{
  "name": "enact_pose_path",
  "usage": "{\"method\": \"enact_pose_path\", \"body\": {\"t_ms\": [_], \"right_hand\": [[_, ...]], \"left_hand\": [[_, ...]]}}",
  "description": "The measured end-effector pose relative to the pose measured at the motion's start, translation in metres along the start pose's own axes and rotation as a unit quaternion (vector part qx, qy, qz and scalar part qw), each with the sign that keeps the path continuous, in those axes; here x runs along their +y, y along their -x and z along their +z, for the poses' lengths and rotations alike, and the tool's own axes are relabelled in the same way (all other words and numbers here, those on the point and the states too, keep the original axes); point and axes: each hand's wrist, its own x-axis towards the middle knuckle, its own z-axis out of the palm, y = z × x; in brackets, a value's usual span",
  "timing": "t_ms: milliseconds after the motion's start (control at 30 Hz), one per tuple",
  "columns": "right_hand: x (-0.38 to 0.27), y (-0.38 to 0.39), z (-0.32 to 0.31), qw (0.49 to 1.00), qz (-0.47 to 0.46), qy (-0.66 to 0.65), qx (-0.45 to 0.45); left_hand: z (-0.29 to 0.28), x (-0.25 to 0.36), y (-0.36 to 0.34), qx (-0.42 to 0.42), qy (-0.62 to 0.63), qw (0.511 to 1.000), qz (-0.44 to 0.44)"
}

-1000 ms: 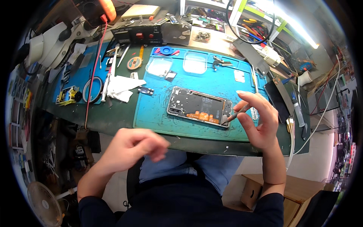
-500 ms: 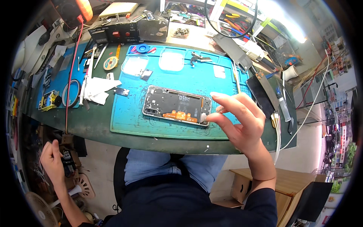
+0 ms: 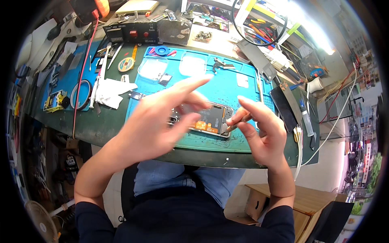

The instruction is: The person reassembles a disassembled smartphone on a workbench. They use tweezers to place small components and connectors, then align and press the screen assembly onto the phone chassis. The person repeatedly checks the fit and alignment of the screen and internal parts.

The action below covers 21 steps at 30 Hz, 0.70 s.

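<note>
A phone with its back cover off (image 3: 210,117) lies on a blue mat (image 3: 194,142), showing a black battery, an orange flex cable and a camera at its left end. My left hand (image 3: 152,121) hovers over that end, blurred, with its fingers apart and nothing visible in them. It hides part of the phone. At the right end is my right hand (image 3: 265,131), thumb and fingers curled together around something small and brownish that I cannot make out. Beside its fingertips, a light metallic patch shows at the phone's corner.
Two clear plastic boxes (image 3: 193,64) and small parts (image 3: 221,65) lie along the mat's far side. White tissue (image 3: 115,91) and a tape roll (image 3: 81,95) are at left. A dark screen panel (image 3: 283,105) and a syringe (image 3: 306,119) stand to the right.
My left hand has come up from beside the table to above the phone. My right hand has curled its fingers closer together near the phone's corner. The view has shifted slightly.
</note>
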Motion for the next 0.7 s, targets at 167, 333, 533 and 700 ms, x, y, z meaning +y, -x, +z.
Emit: {"method": "enact_pose_path", "body": {"t_ms": [167, 333, 533, 700], "right_hand": [[-0.002, -0.006, -0.005, 0.995, -0.055, 0.08, -0.008], [0.0, -0.004, -0.007, 0.998, -0.016, 0.027, -0.047], [0.0, -0.006, -0.005, 0.99, -0.104, 0.099, -0.01], [-0.005, -0.007, -0.009, 0.995, -0.051, 0.061, -0.053]], "left_hand": [[0.03, -0.008, -0.028, -0.155, 0.163, 0.974, -0.043], [0.033, -0.008, -0.035, -0.228, 0.217, 0.943, -0.105], [0.048, -0.01, -0.041, -0.193, 0.07, 0.977, -0.051], [0.044, -0.021, -0.038, -0.215, 0.085, 0.973, 0.002]]}}
